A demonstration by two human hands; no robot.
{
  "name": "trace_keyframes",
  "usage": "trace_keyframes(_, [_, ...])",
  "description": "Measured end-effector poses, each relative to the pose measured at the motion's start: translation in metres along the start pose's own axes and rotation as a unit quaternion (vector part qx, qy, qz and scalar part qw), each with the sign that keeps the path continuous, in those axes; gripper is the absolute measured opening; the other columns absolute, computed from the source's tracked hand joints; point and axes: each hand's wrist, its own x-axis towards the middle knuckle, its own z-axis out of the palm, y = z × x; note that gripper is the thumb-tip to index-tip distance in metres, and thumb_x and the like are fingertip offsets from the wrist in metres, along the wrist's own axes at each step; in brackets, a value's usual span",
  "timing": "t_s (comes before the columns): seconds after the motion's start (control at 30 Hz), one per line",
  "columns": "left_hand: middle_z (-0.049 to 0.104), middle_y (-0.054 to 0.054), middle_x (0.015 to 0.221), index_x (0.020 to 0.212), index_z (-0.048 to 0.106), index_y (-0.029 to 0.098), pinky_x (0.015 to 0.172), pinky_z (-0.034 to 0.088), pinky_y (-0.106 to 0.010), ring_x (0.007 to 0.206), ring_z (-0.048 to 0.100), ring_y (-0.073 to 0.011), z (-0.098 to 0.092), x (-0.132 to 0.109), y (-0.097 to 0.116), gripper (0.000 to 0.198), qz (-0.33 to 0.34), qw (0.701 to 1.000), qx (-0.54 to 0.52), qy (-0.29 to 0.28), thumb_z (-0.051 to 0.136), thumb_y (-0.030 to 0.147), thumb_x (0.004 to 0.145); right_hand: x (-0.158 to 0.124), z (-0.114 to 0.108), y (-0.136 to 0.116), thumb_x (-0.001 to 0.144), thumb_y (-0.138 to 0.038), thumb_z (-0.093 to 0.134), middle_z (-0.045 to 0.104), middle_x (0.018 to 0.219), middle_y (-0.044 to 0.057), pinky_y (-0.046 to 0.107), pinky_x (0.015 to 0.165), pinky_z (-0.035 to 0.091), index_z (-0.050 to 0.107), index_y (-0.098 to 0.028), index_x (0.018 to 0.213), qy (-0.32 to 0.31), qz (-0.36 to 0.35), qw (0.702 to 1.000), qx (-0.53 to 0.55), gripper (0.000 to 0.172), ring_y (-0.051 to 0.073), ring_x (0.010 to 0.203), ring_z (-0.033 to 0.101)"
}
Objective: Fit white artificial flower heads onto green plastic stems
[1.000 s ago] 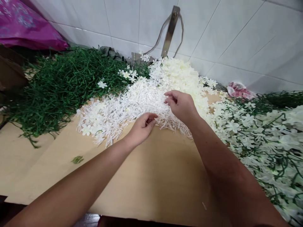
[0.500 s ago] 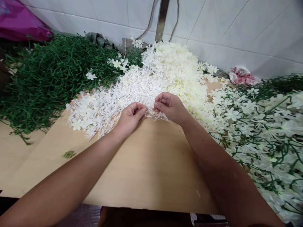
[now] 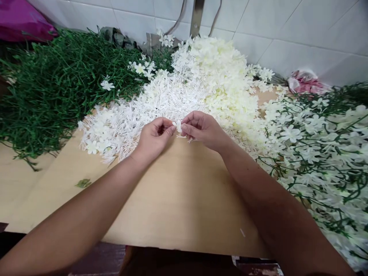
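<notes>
My left hand [image 3: 153, 137] and my right hand [image 3: 204, 129] meet fingertip to fingertip over the near edge of a heap of white plastic stamen pieces [image 3: 138, 115]. Between the pinched fingers of both hands sits a small white flower piece [image 3: 178, 126]. Behind them lies a pile of cream fabric petals [image 3: 218, 76]. The hands hover just above the tan tabletop [image 3: 178, 199].
A big heap of green plastic stems [image 3: 54, 88] covers the left back. Finished green sprays with white flowers [image 3: 319, 153] fill the right side. A magenta bag [image 3: 20, 23] lies at the far left, a pink cloth [image 3: 306, 81] by the tiled wall, a metal bracket [image 3: 197, 15] behind.
My right hand came back from the stamen heap toward my left hand. Both hands now pinch one small white piece together at the heap's near edge.
</notes>
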Motion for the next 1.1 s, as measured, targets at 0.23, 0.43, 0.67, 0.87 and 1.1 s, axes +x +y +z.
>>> trace_keyframes(0.23, [0.057, 0.003, 0.060, 0.068, 0.053, 0.018, 0.058, 0.040, -0.023, 0.057, 0.050, -0.0099, -0.006, 0.003, -0.001, 0.012, -0.024, 0.999, 0.009, 0.033, 0.062, 0.021, 0.075, -0.005, 0.016, -0.001, 0.081, -0.004, 0.058, 0.062, 0.093, 0.014, 0.040, 0.085, 0.044, 0.062, -0.012, 0.084, -0.030, -0.028, 0.877, -0.480, 0.009, 0.026, 0.095, 0.054])
trace_keyframes(0.43, [0.056, 0.003, 0.062, 0.070, 0.052, 0.018, 0.059, 0.040, -0.024, 0.060, 0.050, -0.0106, -0.005, 0.003, -0.005, 0.013, -0.019, 0.999, 0.047, 0.011, 0.060, 0.024, 0.078, -0.004, 0.012, -0.004, 0.079, -0.002, 0.054, 0.059, 0.085, 0.009, 0.035, 0.077, 0.044, 0.056, -0.015, 0.077, 0.060, -0.061, 0.920, -0.382, 0.013, 0.020, 0.082, 0.053])
trace_keyframes(0.67, [0.054, 0.002, 0.064, 0.070, 0.051, 0.018, 0.058, 0.037, -0.025, 0.060, 0.048, -0.0108, -0.003, 0.002, -0.003, 0.013, -0.021, 0.998, 0.065, -0.010, 0.059, 0.024, 0.078, -0.003, 0.015, -0.009, 0.083, -0.020, 0.058, 0.055, 0.065, -0.003, 0.027, 0.057, 0.042, 0.050, -0.020, 0.073, 0.125, -0.055, 0.990, -0.040, 0.013, 0.009, 0.057, 0.048])
trace_keyframes(0.87, [0.053, 0.003, 0.063, 0.071, 0.051, 0.018, 0.057, 0.036, -0.025, 0.059, 0.046, -0.0108, -0.002, 0.000, 0.000, 0.012, -0.033, 0.997, 0.061, -0.028, 0.059, 0.023, 0.078, -0.003, 0.023, 0.005, 0.079, -0.019, 0.061, 0.058, 0.070, -0.002, 0.027, 0.061, 0.047, 0.053, -0.020, 0.075, 0.144, -0.086, 0.985, -0.049, 0.010, 0.009, 0.063, 0.053])
trace_keyframes(1.1, [0.051, 0.003, 0.064, 0.072, 0.052, 0.018, 0.058, 0.036, -0.026, 0.060, 0.045, -0.0110, -0.002, 0.000, -0.002, 0.011, -0.042, 0.998, 0.046, -0.031, 0.059, 0.024, 0.078, -0.001, 0.022, 0.018, 0.077, -0.016, 0.060, 0.057, 0.088, 0.003, 0.028, 0.065, 0.052, 0.057, -0.020, 0.077, 0.166, -0.158, 0.966, -0.121, 0.006, 0.015, 0.086, 0.055])
